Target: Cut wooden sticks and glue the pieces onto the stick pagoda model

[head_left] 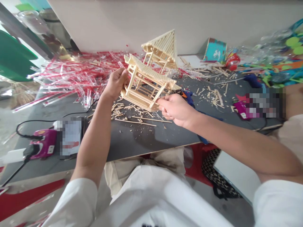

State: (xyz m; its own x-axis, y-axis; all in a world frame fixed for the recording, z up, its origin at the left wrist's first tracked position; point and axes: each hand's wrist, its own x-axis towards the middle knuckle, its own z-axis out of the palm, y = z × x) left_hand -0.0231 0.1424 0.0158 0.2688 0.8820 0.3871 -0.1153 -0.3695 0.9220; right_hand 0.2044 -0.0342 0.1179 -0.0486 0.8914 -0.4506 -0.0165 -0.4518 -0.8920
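Note:
Between my two hands, a small model house (142, 91) of pale wooden sticks is raised and tilted above the dark table. My left hand (117, 82) grips its left side, thumb near the roof edge. At the lower right corner, the fingers of my right hand (174, 107) are closed on the frame. A second stick piece with a sloped, slatted roof (162, 47) shows just behind; I cannot tell whether it joins the held part. Cut stick bits (127, 110) and long thin sticks (139, 121) lie on the table below.
Red and clear plastic wrappers (78, 72) heap at the back left. A purple power adapter (44, 142) with cables and a phone (71, 137) sit front left. Further right are a turquoise box (215, 50), a red ball-shaped object (232, 61) and another person's arm (294, 97).

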